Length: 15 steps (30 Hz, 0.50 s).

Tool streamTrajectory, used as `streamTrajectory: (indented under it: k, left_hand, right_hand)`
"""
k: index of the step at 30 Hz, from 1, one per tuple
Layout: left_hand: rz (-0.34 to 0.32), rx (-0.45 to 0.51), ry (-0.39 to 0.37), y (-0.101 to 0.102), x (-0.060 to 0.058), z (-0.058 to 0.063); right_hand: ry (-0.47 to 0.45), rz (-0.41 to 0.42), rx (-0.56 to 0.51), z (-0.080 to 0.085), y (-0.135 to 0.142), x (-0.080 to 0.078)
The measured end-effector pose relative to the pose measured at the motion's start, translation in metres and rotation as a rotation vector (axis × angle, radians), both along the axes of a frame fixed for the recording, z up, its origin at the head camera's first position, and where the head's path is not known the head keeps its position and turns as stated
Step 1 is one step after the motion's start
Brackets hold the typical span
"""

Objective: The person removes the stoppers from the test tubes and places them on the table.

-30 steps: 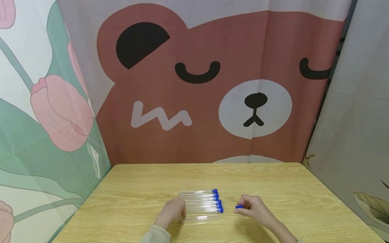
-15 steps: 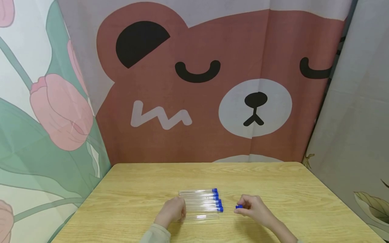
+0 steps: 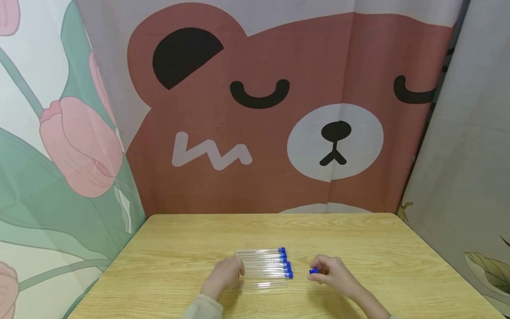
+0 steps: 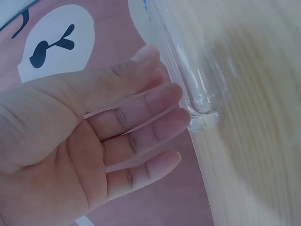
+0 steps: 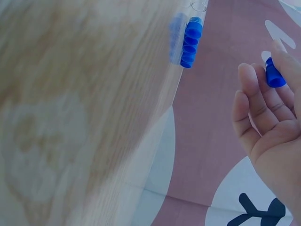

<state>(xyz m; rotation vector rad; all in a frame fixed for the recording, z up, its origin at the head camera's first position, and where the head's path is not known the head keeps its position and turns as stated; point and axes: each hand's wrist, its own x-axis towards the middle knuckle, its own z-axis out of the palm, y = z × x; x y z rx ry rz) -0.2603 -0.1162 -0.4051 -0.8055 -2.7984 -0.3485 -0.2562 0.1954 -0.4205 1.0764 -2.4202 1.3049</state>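
Observation:
Several clear test tubes (image 3: 263,267) lie side by side in a row, blue caps (image 3: 288,274) on their right ends. Nearer the person lies clear tubing without a cap, an uncapped test tube (image 3: 268,285); its open round mouth (image 5: 198,6) shows in the right wrist view. My left hand (image 3: 225,274) is at the left ends of the tubes. In the left wrist view its relaxed fingers (image 4: 164,125) are beside the rounded tube ends (image 4: 202,106), with nothing seen in the grip. To the right of the row, my right hand (image 3: 334,275) pinches a loose blue cap (image 5: 275,74) between thumb and fingers.
All of this is on a wood-grain table (image 3: 191,239) with rounded far corners. A bear-print curtain (image 3: 263,190) hangs behind it. A tulip-print curtain (image 3: 79,155) stands on the left, and a pale one (image 3: 458,177) on the right.
The blue cap has tilted slightly in my right hand's fingers. My left hand has shifted very slightly up; the tubes look unmoved.

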Motion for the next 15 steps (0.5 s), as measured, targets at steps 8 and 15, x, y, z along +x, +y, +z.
streamTrajectory:
  k: [8,15]
  left_hand:
    - [0.017,0.019,-0.039,0.001,0.0033,0.0048]
    - [0.016,0.025,-0.031,0.0023,0.0083,0.0098]
  right_hand:
    - [-0.117,0.058,0.012,0.0033,0.0,-0.0005]
    - [-0.073,0.09,0.057,0.0,-0.0006,-0.0034]
